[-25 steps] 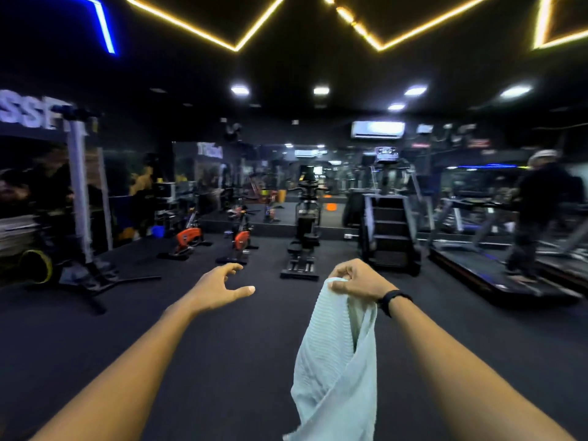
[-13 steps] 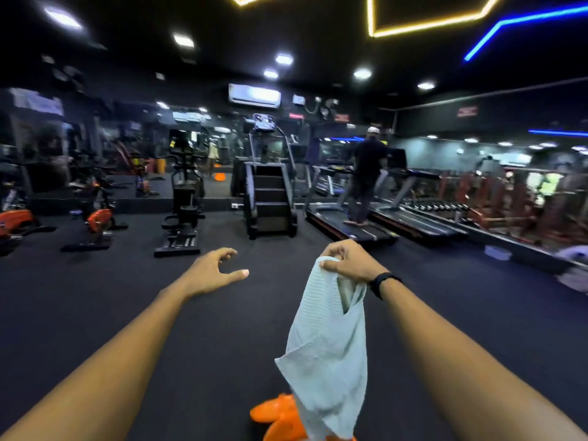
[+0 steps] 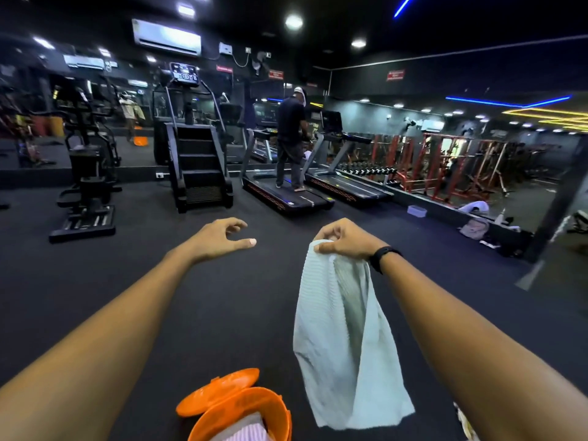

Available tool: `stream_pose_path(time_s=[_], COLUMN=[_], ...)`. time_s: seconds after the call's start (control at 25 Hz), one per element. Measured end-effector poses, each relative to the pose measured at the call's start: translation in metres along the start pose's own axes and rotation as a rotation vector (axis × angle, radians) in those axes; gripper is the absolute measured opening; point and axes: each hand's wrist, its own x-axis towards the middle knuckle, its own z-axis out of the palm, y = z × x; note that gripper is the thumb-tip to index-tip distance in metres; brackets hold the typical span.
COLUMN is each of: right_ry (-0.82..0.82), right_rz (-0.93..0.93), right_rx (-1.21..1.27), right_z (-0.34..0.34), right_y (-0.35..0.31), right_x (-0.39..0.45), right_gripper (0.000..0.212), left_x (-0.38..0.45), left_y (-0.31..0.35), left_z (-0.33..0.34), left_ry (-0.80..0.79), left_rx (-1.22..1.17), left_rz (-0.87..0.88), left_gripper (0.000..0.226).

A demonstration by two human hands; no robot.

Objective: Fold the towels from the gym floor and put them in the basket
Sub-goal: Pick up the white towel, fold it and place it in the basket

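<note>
Hanging from the right hand point(image 3: 345, 238), the pale ribbed towel point(image 3: 342, 342) runs lengthwise straight down, its top edge pinched between thumb and curled fingers and its loose lower corners dangling just right of the orange basket point(image 3: 254, 412). The left hand point(image 3: 219, 238) is held out beside it, holding nothing, fingers loosely curved and thumb extended toward the towel. The basket sits at the bottom edge of the view on the dark floor point(image 3: 238, 307), its hinged lid point(image 3: 219, 393) flipped open to the left, with a striped pinkish cloth point(image 3: 245, 429) inside it. A black band point(image 3: 380, 257) wraps the right wrist. No writing can be read: the red wall signs point(image 3: 395, 74) and the console on the stair climber point(image 3: 194, 148) are too small and blurred. The room is a dim gym with black ceiling, spot lights and blue and yellow light strips. A person point(image 3: 291, 138) stands on a treadmill point(image 3: 286, 192), a second treadmill beside it, red racks point(image 3: 445, 163) along the mirrored right wall, and more pale cloth point(image 3: 474, 206) lying on the floor near that wall.
</note>
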Motion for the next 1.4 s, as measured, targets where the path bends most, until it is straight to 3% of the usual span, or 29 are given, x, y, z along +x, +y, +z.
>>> stream_pose_path(time_s=[0.16, 0.28, 0.44, 0.52, 0.64, 0.8, 0.88, 0.96, 1.08, 1.16, 1.24, 1.4], right_ry=[-0.106, -0.169, -0.243, -0.266, -0.323, -0.354, -0.347, -0.358, -0.355, -0.354, -0.307, -0.133], right_rz=[-0.020, -0.071, -0.129, -0.139, -0.155, -0.182, -0.172, -0.146, -0.034, 0.003, -0.022, -0.137], right_rx=[0.062, 0.138, 0.186, 0.205, 0.135, -0.183, -0.341, -0.399, -0.459, -0.453, -0.333, 0.078], right_z=[-0.012, -0.015, -0.006, 0.001, 0.008, 0.015, 0.016, 0.015, 0.011, 0.011, 0.016, 0.036], right_y=[0.012, 0.016, 0.022, 0.026, 0.042, 0.071, 0.082, 0.096, 0.126, 0.142, 0.144, 0.112], right_x=[0.047, 0.085, 0.124, 0.143, 0.168, 0.194, 0.205, 0.218, 0.235, 0.244, 0.251, 0.256], right_gripper=[0.014, 0.017, 0.017, 0.022, 0.024, 0.007, 0.014, 0.020, 0.005, 0.023, 0.037, 0.029], left_x=[0.057, 0.094, 0.117, 0.119, 0.119, 0.120, 0.121, 0.119, 0.107, 0.100, 0.100, 0.105], left_y=[0.000, 0.003, 0.005, 0.002, -0.005, -0.001, 0.006, 0.007, 0.006, 0.009, 0.007, 0.005], left_z=[0.008, 0.013, 0.030, 0.033, 0.022, -0.004, -0.012, -0.021, -0.038, -0.041, -0.039, -0.025], left_ry=[-0.157, -0.254, -0.354, -0.347, -0.176, 0.152, 0.299, 0.440, 0.673, 0.782, 0.833, 0.778], left_rx=[-0.044, -0.084, -0.076, -0.041, 0.091, 0.211, 0.271, 0.337, 0.403, 0.400, 0.281, -0.400], left_rz=[0.023, 0.046, 0.106, 0.090, 0.022, -0.083, -0.142, -0.243, -0.423, -0.589, -0.711, -0.773], left_gripper=[0.079, 0.051, 0.042, 0.019, 0.029, 0.036, 0.034, 0.034, 0.034, 0.037, 0.037, 0.028])
